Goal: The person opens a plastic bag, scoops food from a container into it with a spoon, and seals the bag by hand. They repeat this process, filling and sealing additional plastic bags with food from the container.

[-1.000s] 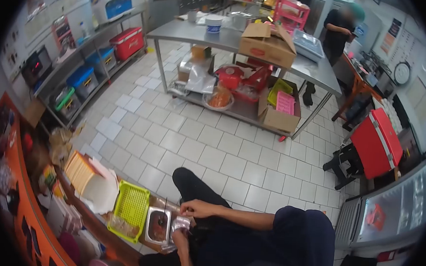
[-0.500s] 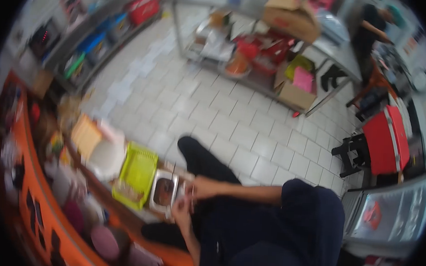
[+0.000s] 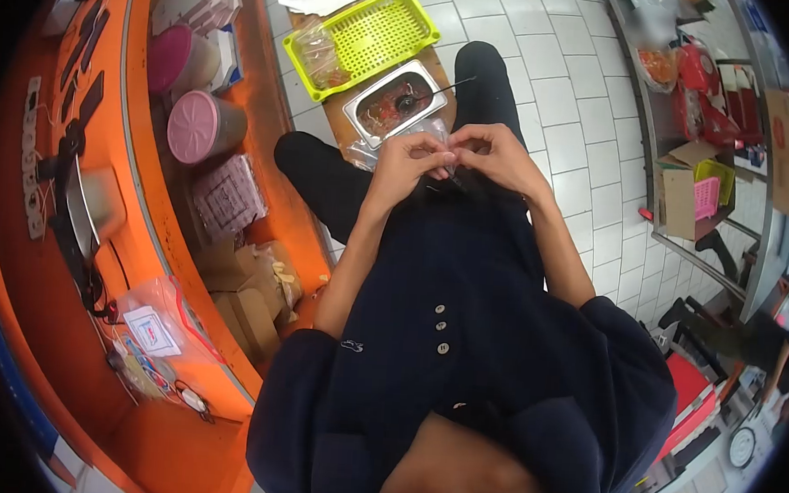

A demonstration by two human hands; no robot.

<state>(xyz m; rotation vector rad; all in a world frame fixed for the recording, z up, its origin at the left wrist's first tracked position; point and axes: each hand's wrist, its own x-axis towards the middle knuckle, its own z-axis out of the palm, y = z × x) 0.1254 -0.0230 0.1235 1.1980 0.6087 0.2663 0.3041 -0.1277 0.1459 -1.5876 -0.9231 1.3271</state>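
1. No writing can be read anywhere; the small emblem on the dark shirt [image 3: 350, 345] and the white card inside a clear bag [image 3: 150, 329] on the orange tabletop [image 3: 96, 255] are too small to make out.
2. The left hand [image 3: 406, 161] and right hand [image 3: 490, 155] meet in front of the person's chest, fingers pinched together on a small clear plastic bag [image 3: 437, 139]. Both are closed on it; the bag's contents cannot be told.
3. The bag is held just beside the near edge of a steel tray [image 3: 396, 102] of reddish sauce, with a thin black utensil handle sticking out of it.
4. The tray sits on a narrow wooden ledge [image 3: 339, 121], touching a yellow-green basket [image 3: 371, 33] at the ledge's far end.
5. Two pink-lidded containers [image 3: 194, 126] stand on the shelf under the tabletop's edge.
6. Compared with a second ago, the view has swung from the tiled floor and steel table down onto the person's own chest, and the hands have risen from beside the tray to above its near edge.
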